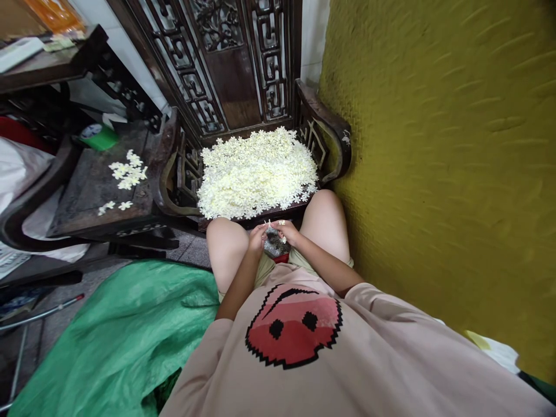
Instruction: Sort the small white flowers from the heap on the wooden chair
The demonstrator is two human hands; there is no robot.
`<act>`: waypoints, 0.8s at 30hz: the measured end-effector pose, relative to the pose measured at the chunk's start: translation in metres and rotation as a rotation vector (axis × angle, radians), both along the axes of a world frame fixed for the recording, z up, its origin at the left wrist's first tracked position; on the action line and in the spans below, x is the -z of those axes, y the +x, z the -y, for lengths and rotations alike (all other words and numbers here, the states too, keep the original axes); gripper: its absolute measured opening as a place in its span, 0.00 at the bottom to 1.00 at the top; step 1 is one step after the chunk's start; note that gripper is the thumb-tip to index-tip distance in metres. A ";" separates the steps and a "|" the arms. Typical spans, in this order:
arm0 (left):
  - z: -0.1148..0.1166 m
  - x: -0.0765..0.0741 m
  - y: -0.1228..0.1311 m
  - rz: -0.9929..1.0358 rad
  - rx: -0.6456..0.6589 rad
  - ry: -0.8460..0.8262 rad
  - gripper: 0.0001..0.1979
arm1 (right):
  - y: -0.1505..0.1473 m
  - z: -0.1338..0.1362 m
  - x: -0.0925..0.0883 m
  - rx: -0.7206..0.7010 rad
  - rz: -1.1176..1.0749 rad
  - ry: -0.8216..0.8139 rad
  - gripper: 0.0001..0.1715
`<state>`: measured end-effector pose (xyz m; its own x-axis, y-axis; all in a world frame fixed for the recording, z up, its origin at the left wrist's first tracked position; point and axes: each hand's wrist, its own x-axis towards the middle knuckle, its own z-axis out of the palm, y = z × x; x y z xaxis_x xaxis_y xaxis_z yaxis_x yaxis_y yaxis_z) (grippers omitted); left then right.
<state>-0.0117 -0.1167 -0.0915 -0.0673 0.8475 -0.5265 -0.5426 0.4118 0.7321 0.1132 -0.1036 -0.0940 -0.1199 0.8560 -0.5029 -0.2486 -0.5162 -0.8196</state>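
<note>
My left hand (258,236) and my right hand (289,233) meet between my knees, fingers pinched, fingertips almost touching. A small white flower (267,223) shows at the fingertips of my left hand; its exact shape is too small to make out. Several pale flowers (283,238) show at the fingers of my right hand, one on top and others just below. Right in front of the hands, a broad heap of white flowers (256,174) covers the seat of a dark carved wooden chair (241,87).
To the left, a second dark wooden seat (87,194) bears loose flowers (129,169) and a roll of green tape (99,136). A green plastic sheet (130,324) lies at my left side. A yellow textured wall surface (434,145) rises close on the right.
</note>
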 end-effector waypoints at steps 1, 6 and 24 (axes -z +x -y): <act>-0.001 -0.001 -0.001 0.040 -0.001 -0.020 0.11 | 0.001 -0.001 0.001 0.019 -0.006 -0.017 0.13; -0.002 -0.006 -0.006 0.234 0.043 -0.165 0.11 | 0.003 -0.002 0.000 0.046 -0.066 -0.024 0.15; -0.002 -0.001 -0.004 0.144 0.020 -0.239 0.09 | 0.000 0.000 -0.004 -0.065 -0.061 0.025 0.16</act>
